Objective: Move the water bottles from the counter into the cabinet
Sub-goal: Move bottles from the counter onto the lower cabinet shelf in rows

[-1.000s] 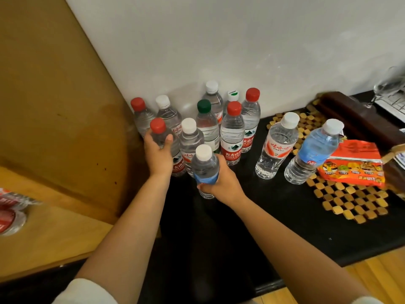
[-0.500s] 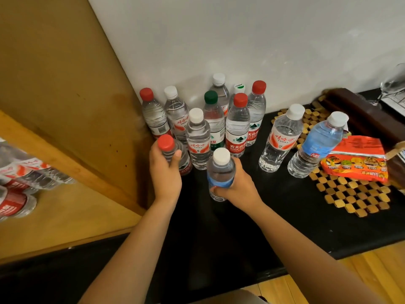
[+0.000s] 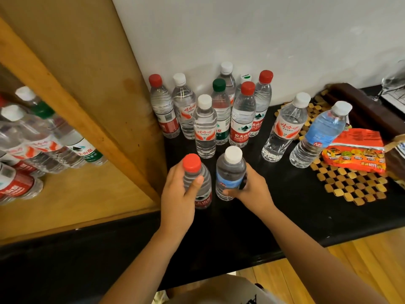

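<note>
A: Both hands loaded. Left hand (image 3: 178, 194) was wrapped around the clear plastic red-capped water bottle (image 3: 196, 183), thumb across the shoulder below the cap. Right hand (image 3: 252, 189) had its grip closed on the clear plastic white-capped bottle with the blue label (image 3: 230, 173), fingers at the label band.

B: Where were they?

A: Near the front of the black counter (image 3: 285, 216), just right of the wooden cabinet's side panel (image 3: 87, 84). Whether the bases were lifted or touching, couldn't tell.

B: Rest?

A: Back cluster of clear upright bottles (image 3: 219, 110) against the white wall (image 3: 241, 29), plus two more standing apart to the right, by the woven bamboo mat (image 3: 355, 185) and orange snack packet (image 3: 355, 150). Several bottles lay on the cabinet shelf (image 3: 76, 194).

B: Handling?

A: Looked full, so some weight; thin walls would dent if squeezed, smooth plastic maybe slick. Mid-body or ribbed shoulder was the spot to hold, not the cap.
</note>
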Action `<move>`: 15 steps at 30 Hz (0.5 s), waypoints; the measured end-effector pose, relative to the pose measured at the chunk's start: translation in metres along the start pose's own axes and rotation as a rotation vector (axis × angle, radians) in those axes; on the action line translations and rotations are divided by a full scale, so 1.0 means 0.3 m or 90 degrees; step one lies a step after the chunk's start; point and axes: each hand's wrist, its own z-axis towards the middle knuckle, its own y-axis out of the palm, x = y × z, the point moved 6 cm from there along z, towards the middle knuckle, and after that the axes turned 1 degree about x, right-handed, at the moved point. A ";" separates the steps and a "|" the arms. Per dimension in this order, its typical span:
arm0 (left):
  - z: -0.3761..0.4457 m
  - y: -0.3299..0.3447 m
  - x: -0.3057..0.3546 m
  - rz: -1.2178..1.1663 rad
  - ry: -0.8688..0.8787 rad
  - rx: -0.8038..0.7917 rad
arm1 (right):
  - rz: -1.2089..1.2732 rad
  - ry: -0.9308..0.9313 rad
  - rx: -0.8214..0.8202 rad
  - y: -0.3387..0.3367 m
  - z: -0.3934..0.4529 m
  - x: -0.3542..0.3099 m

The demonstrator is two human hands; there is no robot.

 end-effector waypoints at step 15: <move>-0.217 -0.338 -0.100 -0.109 -0.055 -0.074 | 0.032 0.001 -0.125 0.289 -0.271 -0.132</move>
